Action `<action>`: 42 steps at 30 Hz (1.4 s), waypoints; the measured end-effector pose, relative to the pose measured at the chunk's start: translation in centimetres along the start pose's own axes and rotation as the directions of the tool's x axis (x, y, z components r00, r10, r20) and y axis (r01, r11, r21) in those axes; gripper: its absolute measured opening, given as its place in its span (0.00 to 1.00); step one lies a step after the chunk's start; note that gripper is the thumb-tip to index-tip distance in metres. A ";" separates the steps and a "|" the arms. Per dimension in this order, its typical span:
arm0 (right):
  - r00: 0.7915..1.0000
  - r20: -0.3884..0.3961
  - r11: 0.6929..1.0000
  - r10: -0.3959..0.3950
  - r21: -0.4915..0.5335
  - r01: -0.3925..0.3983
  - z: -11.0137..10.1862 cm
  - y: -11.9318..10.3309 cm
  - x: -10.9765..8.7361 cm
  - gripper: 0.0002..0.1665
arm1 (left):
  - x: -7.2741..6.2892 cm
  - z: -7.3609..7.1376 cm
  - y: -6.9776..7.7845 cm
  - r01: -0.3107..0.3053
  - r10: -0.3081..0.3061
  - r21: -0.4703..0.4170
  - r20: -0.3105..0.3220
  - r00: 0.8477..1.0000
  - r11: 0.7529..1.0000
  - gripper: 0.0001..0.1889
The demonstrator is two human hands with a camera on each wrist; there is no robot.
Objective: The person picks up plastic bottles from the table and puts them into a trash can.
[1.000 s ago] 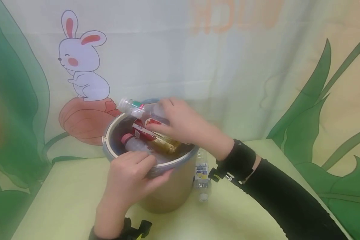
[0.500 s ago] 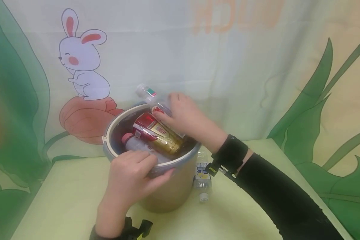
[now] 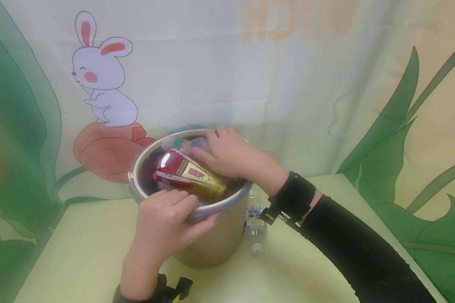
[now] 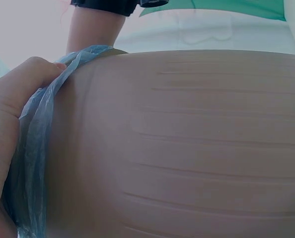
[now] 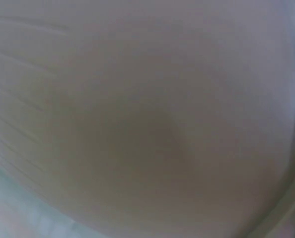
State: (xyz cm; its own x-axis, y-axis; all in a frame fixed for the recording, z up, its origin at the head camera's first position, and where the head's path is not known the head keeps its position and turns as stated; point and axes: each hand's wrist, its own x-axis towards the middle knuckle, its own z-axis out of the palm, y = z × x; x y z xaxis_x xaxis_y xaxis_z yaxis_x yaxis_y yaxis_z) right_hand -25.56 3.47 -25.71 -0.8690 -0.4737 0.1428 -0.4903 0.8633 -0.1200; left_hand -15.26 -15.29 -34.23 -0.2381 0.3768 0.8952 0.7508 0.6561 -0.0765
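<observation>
In the head view a beige bucket (image 3: 212, 248) stands on the table, its rim lined with a blue plastic bag (image 4: 36, 144). My left hand (image 3: 164, 221) grips the near rim; in the left wrist view its thumb lies outside over the bag. A red and gold drink bottle (image 3: 189, 172) lies on its side inside. Behind it, my right hand (image 3: 233, 153) holds a clear plastic bottle (image 3: 199, 144) low in the bucket's mouth, covering its right end. Bucket wall fills the right wrist view.
Another clear bottle (image 3: 255, 223) with a white cap lies on the pale green table (image 3: 299, 256), right beside the bucket. A cartoon-printed curtain (image 3: 227, 75) hangs close behind.
My right hand lifted the clear bottle up and back, then lowered it into the bucket. The red and gold bottle has shifted left over the pink-capped one. My left hand stays at the rim.
</observation>
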 end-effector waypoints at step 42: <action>0.941 -0.137 0.846 0.311 0.491 -0.208 12.2 12.0 -11.2 0.39 | 0.0 -0.3 0.0 0.008 -0.007 0.044 -0.037 0.999 0.999 0.30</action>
State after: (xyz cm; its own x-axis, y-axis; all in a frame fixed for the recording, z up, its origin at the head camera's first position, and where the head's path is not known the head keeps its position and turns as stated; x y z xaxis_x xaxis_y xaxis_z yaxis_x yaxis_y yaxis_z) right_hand -22.54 17.00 -40.71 -0.9607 -0.1533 0.2315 -0.2664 0.7434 -0.6135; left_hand -15.09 -15.50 -34.14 -0.2201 0.3481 0.9112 0.7210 0.6873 -0.0884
